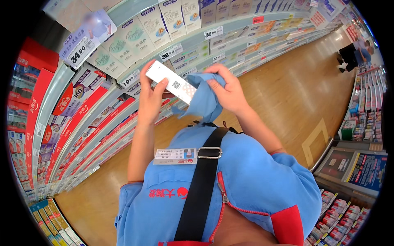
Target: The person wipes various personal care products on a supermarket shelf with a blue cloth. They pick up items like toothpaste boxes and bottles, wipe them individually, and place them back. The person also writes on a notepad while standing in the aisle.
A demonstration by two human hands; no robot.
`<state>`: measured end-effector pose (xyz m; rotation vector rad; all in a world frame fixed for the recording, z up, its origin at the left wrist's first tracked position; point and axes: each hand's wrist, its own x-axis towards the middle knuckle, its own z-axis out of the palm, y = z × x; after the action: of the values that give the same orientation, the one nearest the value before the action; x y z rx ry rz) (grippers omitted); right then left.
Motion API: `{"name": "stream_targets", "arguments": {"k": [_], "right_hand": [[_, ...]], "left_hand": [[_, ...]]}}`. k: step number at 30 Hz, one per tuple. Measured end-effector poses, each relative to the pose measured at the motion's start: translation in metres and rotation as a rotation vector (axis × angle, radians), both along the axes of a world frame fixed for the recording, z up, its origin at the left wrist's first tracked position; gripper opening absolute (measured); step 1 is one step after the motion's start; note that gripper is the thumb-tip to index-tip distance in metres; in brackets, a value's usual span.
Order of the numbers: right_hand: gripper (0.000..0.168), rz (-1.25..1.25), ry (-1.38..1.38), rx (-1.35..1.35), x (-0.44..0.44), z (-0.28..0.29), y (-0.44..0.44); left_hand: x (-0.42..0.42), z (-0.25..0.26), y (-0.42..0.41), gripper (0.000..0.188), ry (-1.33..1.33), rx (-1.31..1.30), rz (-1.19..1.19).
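My left hand (150, 95) grips one end of a slim white cardboard box (166, 77), its thumb lying across the face. A printed square code and a pinkish pattern show on that face. Around the box's other end lies a blue cloth (204, 98), held by my right hand (226, 89) between thumb and fingers. The cloth covers that end and hangs down in loose folds. Both hands are in front of my chest, before a shelf of boxed toothpaste (154, 27).
Price tags (171, 52) line the shelf edge, and a price card (87, 38) juts out at upper left. Red-trimmed Colgate shelves (77, 92) run down the left. Wooden flooring (271, 89) forms the aisle. Other people (354, 55) stand at far right, near racks of packaged goods (366, 113).
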<state>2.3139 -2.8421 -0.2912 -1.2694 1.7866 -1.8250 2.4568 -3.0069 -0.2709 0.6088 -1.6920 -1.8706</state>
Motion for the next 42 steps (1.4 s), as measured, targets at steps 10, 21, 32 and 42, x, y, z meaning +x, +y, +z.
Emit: {"name": "stream_targets", "arguments": {"k": [10, 21, 32, 42], "right_hand": [[0.019, -0.403, 0.53, -0.28, -0.069, 0.056, -0.006], [0.01, 0.123, 0.51, 0.119, -0.022, 0.016, -0.028], [0.008, 0.36, 0.808, 0.168, 0.018, 0.003, 0.018], [0.01, 0.02, 0.919, 0.054, -0.024, 0.013, -0.006]], "left_hand": [[-0.004, -0.008, -0.006, 0.055, -0.251, -0.074, -0.388], [-0.02, -0.03, -0.006, 0.049, -0.29, 0.094, -0.502], [-0.021, -0.043, -0.006, 0.047, -0.296, 0.151, -0.551], [-0.034, -0.027, 0.004, 0.045, -0.306, 0.076, -0.607]]}}
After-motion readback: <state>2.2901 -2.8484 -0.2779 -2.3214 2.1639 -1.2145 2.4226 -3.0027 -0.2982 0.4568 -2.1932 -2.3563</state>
